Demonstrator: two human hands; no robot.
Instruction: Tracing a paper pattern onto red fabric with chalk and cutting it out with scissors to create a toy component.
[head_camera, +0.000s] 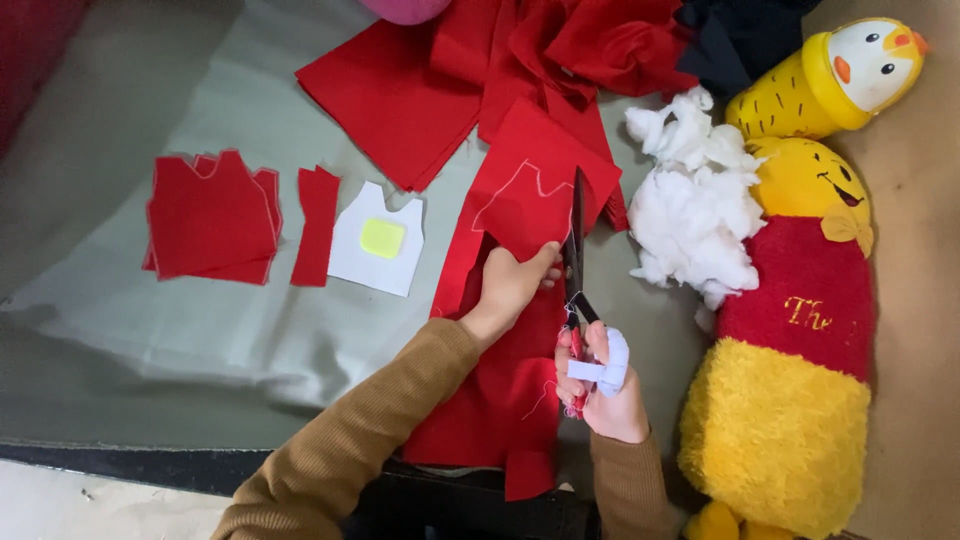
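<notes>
My left hand (512, 285) pinches a long strip of red fabric (505, 300) marked with a white chalk outline of a small shirt. My right hand (605, 385), one finger wrapped in white bandage, grips black scissors (576, 245) with red handles. The blades point away from me along the right edge of the chalked shape. Both arms wear brown sleeves.
Cut red shirt pieces (212, 215), a narrow red strip (316, 225) and a white paper pattern (378, 240) with yellow chalk (382, 238) lie left on grey cloth (200, 330). More red fabric (480, 60) is piled behind. White stuffing (690, 200), a yellow-and-red plush bear (795, 330) and a yellow chick toy (835, 80) lie right.
</notes>
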